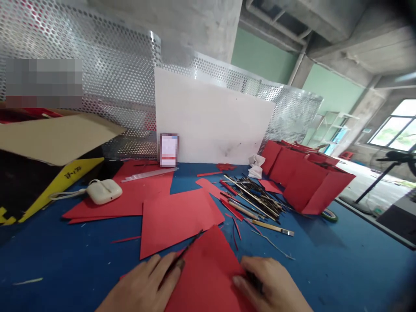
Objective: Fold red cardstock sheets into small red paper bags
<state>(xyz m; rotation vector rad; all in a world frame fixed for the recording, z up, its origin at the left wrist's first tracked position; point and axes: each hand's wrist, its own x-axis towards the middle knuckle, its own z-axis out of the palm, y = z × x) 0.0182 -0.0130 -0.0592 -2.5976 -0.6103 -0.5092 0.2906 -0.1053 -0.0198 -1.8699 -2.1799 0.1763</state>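
Two hands, one red sheet between them

At the near edge of one blue table [81, 251], one folded-looking red sheet [208, 268] lies between two hands. The left hand [152, 277] rests at its left side, fingers curled, thumb and forefinger pinching one thin dark stick [191, 245] that slants up past the sheet. The right hand [269, 281] is bent at the right edge, its thumb on the red; something dark shows beneath the fingers, and whether they pinch it or the sheet cannot be told.

Just beyond lies one flat red panel [178, 216], and to its left at least two overlapping red sheets [133, 203] bear one white case [104, 191]. One phone [169, 149] leans on one white board [211, 117]. Right of centre are one wooden-handled brush [273, 227], a heap of dark sticks [260, 195] too tangled to count, several red bags [315, 186] standing together, and one tape roll [329, 215].
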